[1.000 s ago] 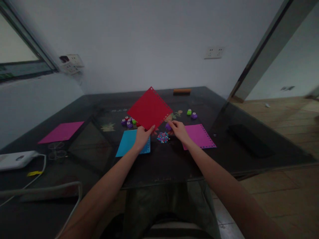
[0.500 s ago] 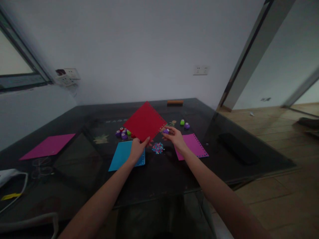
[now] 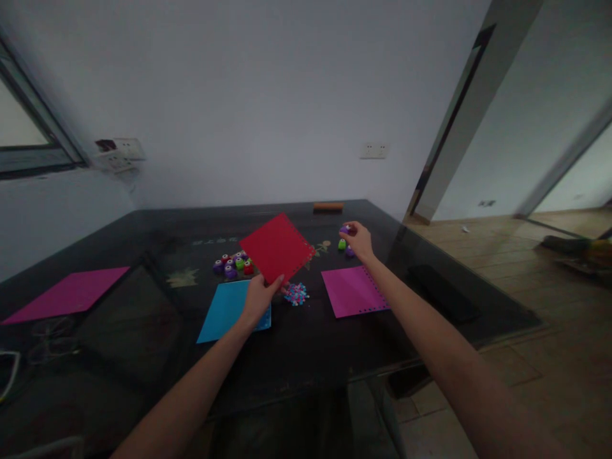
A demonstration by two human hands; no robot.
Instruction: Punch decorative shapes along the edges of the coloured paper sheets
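Note:
My left hand (image 3: 258, 297) pinches the near corner of a red paper square (image 3: 276, 247) with punched edges and holds it tilted above the dark glass table (image 3: 306, 357). My right hand (image 3: 359, 241) is stretched out to the far right of it, fingers closed on a small purple punch (image 3: 344, 229). A green punch (image 3: 342, 244) and another purple punch (image 3: 349, 252) sit on the table just below that hand. A pile of pink and blue paper bits (image 3: 296, 294) lies between my arms.
A blue sheet (image 3: 226, 311) lies under my left hand, a magenta sheet (image 3: 352, 291) under my right arm, another magenta sheet (image 3: 67, 292) far left. Several small punches (image 3: 232, 264) cluster behind the red square. A brown block (image 3: 327, 206) sits at the far edge, a dark flat object (image 3: 442, 292) at right.
My right hand left the red square's edge and carried the purple punch away to the far right, near the green and purple punches. The red square stayed in my left hand. The camera tilted up.

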